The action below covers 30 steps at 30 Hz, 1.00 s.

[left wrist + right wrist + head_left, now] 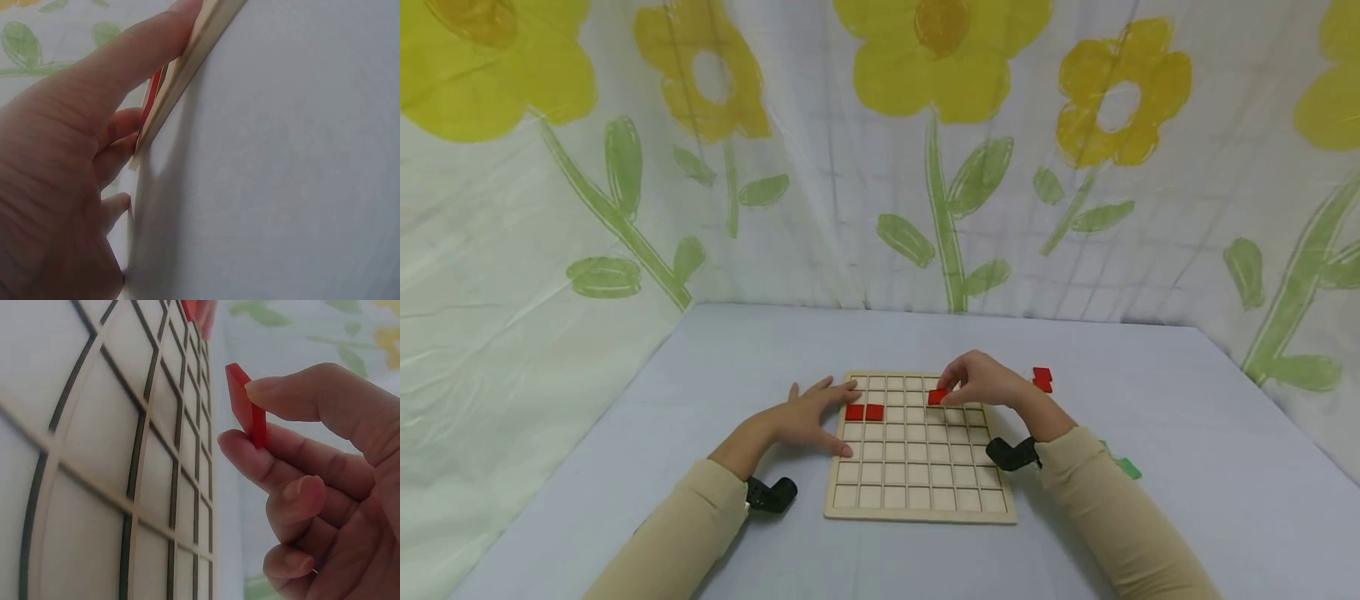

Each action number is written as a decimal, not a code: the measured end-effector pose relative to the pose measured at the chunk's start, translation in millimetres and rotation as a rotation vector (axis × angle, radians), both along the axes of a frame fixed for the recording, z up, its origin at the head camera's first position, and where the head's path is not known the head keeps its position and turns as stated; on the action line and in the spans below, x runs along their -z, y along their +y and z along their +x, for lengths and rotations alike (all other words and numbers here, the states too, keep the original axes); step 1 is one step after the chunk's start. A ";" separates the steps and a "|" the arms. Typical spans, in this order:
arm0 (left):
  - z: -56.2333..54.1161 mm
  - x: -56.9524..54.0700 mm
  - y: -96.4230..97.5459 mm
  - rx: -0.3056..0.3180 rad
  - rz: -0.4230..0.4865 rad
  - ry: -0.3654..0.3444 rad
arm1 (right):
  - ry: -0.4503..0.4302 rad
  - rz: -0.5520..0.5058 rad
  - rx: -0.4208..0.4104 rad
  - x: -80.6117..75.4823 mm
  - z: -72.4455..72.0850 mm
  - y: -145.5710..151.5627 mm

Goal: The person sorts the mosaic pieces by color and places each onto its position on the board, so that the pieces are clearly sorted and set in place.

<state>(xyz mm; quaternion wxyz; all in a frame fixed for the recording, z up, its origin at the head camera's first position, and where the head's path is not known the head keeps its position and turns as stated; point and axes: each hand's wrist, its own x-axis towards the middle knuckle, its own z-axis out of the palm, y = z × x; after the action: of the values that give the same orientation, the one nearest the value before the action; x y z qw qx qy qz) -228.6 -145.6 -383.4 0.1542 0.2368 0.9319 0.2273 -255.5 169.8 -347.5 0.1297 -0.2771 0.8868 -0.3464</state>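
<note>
- Worktop (737,350): pale and plain.
- White sheet (820,267): creased, hanging behind the worktop and along its left and right sides.
- Large yellow flower (940,58): orange-centred, above the worktop's back edge, its green stem (946,225) running down to that edge.
- White-centred flower (1123,92): above the worktop's back edge, towards the right.
- Left-hand stem (617,221): thick, green, slanting down to the worktop's back left corner.

No readable text, labels, brands, numbers or signs in any of the three views.
</note>
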 end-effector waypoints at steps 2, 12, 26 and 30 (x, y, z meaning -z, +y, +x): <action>-0.1 -0.2 -0.1 0.000 0.002 0.004 | 0.006 -0.003 -0.017 -0.6 -0.7 -5.7; 0.9 -0.1 -0.2 -0.003 0.014 -0.008 | -0.014 -0.015 -0.082 6.1 -2.5 -27.1; 0.0 -1.3 0.4 0.002 0.001 -0.007 | 0.006 -0.012 -0.097 10.5 -1.2 -51.9; -0.3 -2.2 0.8 0.002 -0.002 -0.012 | 0.003 0.002 -0.081 11.9 1.1 -56.7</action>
<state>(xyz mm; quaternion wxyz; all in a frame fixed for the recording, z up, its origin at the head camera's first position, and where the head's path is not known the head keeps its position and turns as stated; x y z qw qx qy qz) -228.9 -144.7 -381.3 0.1605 0.2363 0.9309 0.2277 -254.3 113.1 -359.4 0.1424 -0.3130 0.8755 -0.3395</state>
